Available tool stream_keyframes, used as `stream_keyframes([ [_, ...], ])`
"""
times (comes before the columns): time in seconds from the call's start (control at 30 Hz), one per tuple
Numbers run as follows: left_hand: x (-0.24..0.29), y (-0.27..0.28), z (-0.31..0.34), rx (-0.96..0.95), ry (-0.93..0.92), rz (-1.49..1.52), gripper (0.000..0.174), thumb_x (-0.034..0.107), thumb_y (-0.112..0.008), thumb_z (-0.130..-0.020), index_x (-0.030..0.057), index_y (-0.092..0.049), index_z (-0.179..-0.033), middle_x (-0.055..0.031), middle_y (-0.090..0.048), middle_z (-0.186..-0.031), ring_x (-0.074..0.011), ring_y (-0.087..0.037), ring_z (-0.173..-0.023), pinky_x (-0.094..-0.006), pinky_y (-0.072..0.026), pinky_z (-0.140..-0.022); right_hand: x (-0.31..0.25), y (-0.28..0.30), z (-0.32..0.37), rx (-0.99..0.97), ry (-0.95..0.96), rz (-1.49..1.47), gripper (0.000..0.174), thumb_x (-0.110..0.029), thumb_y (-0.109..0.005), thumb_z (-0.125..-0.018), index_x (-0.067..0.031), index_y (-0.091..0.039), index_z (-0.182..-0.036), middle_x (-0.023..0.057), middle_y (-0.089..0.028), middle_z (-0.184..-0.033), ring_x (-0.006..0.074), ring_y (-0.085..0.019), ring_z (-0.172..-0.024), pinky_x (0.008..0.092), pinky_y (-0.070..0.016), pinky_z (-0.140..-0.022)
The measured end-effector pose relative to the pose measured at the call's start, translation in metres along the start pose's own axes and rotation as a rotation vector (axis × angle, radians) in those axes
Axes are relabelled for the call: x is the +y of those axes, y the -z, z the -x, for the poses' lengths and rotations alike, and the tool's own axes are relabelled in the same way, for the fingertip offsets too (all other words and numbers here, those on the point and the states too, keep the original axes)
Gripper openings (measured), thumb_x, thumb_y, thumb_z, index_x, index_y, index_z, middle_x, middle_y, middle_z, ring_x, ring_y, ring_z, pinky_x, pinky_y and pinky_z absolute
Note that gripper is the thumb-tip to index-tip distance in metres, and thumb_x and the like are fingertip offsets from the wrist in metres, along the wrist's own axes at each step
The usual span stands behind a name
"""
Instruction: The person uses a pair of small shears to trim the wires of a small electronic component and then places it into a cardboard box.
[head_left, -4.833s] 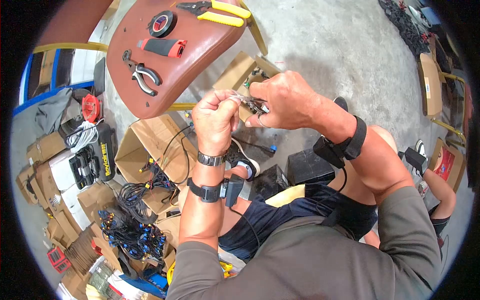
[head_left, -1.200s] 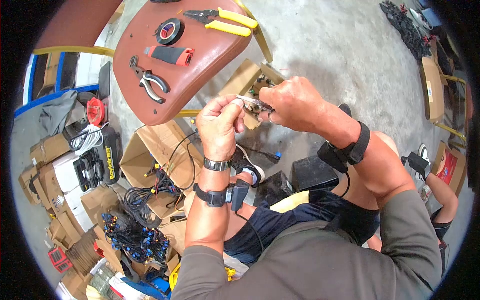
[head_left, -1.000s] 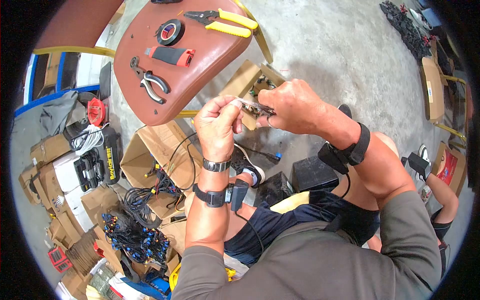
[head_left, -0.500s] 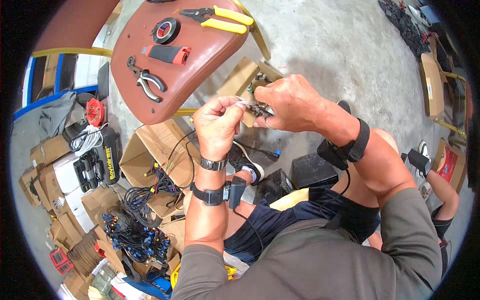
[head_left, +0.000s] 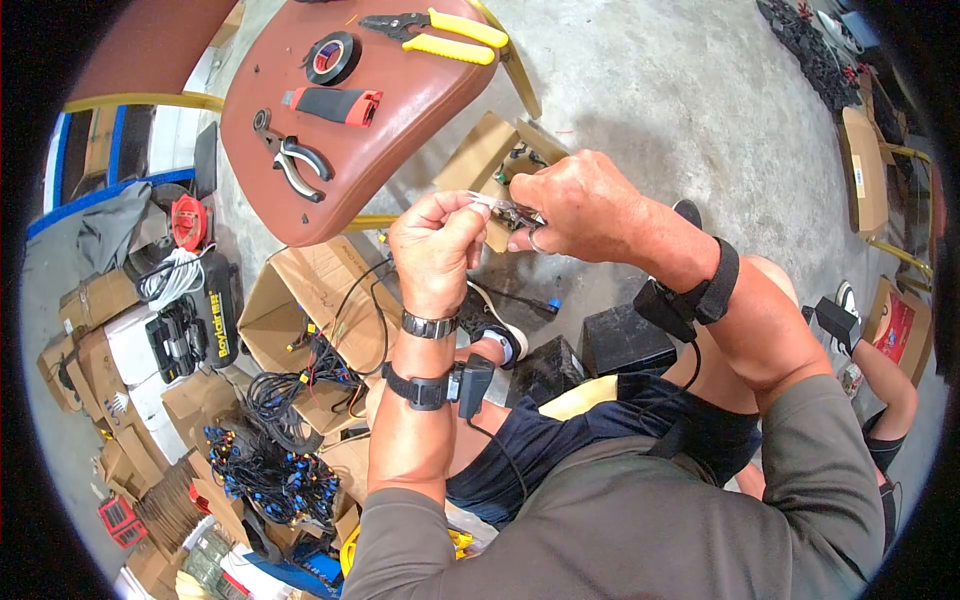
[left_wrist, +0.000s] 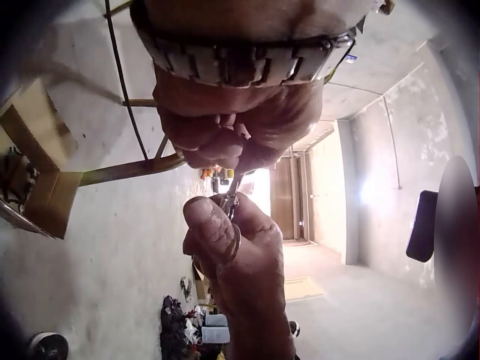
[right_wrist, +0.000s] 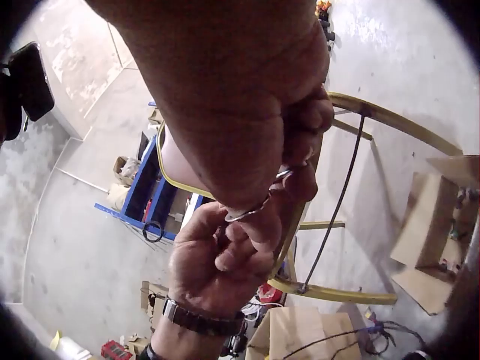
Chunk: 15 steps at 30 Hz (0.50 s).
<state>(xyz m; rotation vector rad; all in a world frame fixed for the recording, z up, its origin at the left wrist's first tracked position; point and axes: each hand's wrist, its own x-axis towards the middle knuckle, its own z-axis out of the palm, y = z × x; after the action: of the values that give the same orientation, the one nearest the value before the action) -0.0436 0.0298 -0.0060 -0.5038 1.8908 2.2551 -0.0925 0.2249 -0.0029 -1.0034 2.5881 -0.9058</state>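
In the head view my left hand (head_left: 432, 245) pinches a thin whitish strand (head_left: 477, 199) between thumb and fingertips. My right hand (head_left: 575, 205) holds small metal scissors (head_left: 520, 213), with a thin handle loop around the thumb. Their blades point toward the left fingertips and overlap the strand there. From the left wrist, the scissors (left_wrist: 234, 191) show between the two hands, with the right thumb (left_wrist: 214, 225) through the loop. In the right wrist view the right hand's back and wrist hide most of the scissors, and the left hand (right_wrist: 214, 259) faces them closely.
A brown chair seat (head_left: 330, 190) bears yellow-handled pliers (head_left: 440, 38), black tape (head_left: 332, 58), a utility knife (head_left: 335, 105) and black-and-white pliers (head_left: 290, 165). Below the hands stands an open carton (head_left: 475, 155). Left are cartons (head_left: 330, 290) and cable bundles (head_left: 275, 475). Another person's arm (head_left: 885, 375) shows right.
The hands stay close together with the same strand and scissors. About a second ago the right fingers were squeezed closer; since then the right thumb and scissors have shifted slightly left.
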Motion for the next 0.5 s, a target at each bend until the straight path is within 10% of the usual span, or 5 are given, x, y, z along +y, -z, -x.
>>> stream_keyframes([
  [0.5,-0.0017,0.003,-0.0006,-0.069,0.065,0.022,0.007,-0.002,-0.066,-0.083,-0.0033,-0.065,-0.09,-0.0052,-0.063,-0.071,-0.0086,-0.051,-0.048,-0.0201,-0.0354,-0.04,-0.0034,0.0055,0.0014,-0.013,0.008,0.001,0.031,-0.036,-0.076,-0.072,-0.007,-0.065,-0.076,0.0148,-0.067,-0.068,0.0347,-0.068,-0.069,0.0452,-0.0536,-0.065],
])
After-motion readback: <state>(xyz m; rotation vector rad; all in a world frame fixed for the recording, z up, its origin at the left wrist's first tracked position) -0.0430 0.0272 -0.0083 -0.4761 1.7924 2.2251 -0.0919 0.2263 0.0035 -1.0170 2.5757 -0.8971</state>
